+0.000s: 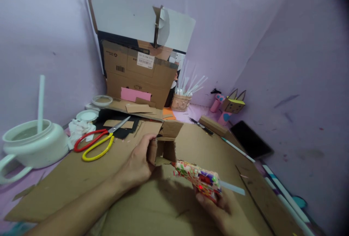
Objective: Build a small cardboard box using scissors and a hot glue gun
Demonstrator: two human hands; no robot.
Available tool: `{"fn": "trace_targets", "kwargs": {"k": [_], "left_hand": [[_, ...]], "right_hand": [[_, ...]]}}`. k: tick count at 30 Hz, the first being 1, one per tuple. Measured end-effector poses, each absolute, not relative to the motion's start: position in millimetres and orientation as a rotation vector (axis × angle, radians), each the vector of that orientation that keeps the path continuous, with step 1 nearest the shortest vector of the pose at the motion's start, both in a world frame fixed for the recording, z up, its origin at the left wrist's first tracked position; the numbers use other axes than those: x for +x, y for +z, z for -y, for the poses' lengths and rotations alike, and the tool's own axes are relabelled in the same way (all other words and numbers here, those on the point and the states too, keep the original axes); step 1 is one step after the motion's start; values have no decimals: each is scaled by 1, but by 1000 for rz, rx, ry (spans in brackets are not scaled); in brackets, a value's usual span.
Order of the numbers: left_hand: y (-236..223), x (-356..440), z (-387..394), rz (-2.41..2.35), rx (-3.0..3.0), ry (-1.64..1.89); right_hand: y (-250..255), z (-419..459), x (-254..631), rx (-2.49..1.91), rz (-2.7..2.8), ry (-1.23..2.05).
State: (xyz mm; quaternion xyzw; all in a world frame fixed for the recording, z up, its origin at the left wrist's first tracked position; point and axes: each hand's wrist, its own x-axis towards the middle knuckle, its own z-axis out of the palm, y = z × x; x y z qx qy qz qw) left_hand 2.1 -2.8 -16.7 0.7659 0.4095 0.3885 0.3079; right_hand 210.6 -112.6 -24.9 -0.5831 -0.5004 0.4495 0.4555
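Observation:
In my left hand (141, 156) is a small open cardboard box (165, 150), tilted so its hollow inside faces me, with one flap (171, 130) standing up at the top. My fingers wrap round its left side; some are hidden behind it. My right hand (215, 205) grips a hot glue gun (197, 176) covered in a colourful floral pattern. A red light glows on its body, and a translucent glue stick (233, 187) juts out of the back. The gun's nozzle is at the lower right edge of the box; whether it touches cannot be told.
Red-and-yellow scissors (100, 138) lie at the left beside crumpled tissue (80, 130) and a white pot (35, 145). Behind stand a large cardboard box (131, 72) and a basket of glue sticks (181, 101). A phone (251, 139), pen (201, 125) and cardboard figure (233, 105) are at the right.

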Motion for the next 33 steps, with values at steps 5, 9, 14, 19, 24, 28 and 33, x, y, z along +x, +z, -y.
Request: {"fn": "trace_targets", "kwargs": {"k": [5, 9, 14, 19, 24, 28, 33], "left_hand": [[-17, 2, 3, -1082, 2044, 1019], [-14, 3, 4, -1081, 2043, 1039], [-14, 5, 5, -1083, 2073, 1036], [-21, 5, 4, -1049, 2121, 1040], [-27, 5, 1, -1068, 2143, 1068], [-29, 4, 0, -1060, 2160, 1096], [-29, 4, 0, -1040, 2194, 1113]], "right_hand": [[-25, 113, 210, -1433, 1181, 1123], [-25, 113, 209, -1440, 1202, 1102], [-25, 113, 209, -1452, 1228, 1115], [-25, 113, 209, -1453, 1257, 1139], [-24, 114, 209, -1457, 1252, 1130], [-24, 114, 208, -1436, 1246, 1139], [-25, 114, 209, -1456, 1259, 1163]]}}
